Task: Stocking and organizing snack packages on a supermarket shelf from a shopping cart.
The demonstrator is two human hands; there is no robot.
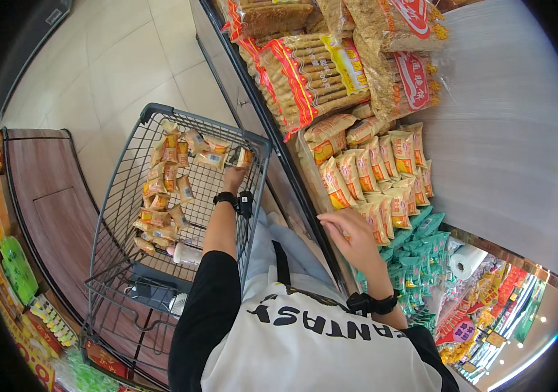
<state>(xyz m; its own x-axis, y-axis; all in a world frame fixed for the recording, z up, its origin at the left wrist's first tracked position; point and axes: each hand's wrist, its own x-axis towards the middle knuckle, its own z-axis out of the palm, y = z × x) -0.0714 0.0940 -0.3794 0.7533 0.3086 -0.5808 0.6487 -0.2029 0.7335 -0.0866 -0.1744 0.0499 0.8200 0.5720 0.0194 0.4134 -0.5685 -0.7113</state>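
My left hand [234,179] reaches down into a grey wire shopping cart [255,138]. Its fingers are around a small yellow-and-cream snack packet [245,158] near the cart's right side. Similar packets [156,188] lie in rows and loosely along the left and far parts of the basket. My right hand [355,238] is empty, its fingers loosely bent and a little apart. It hovers by the dark front edge of the display shelf [303,201], close to upright rows of the same kind of packet [364,169]. Dark bands circle both wrists.
Large bags of stick-shaped snacks [315,73] are stacked farther along the shelf. Teal packets [413,259] and a plastic-bag roll [467,259] lie beyond my right hand. A pale bottle [186,255] lies in the cart. A wood-look display stand [51,181] borders the cart's left.
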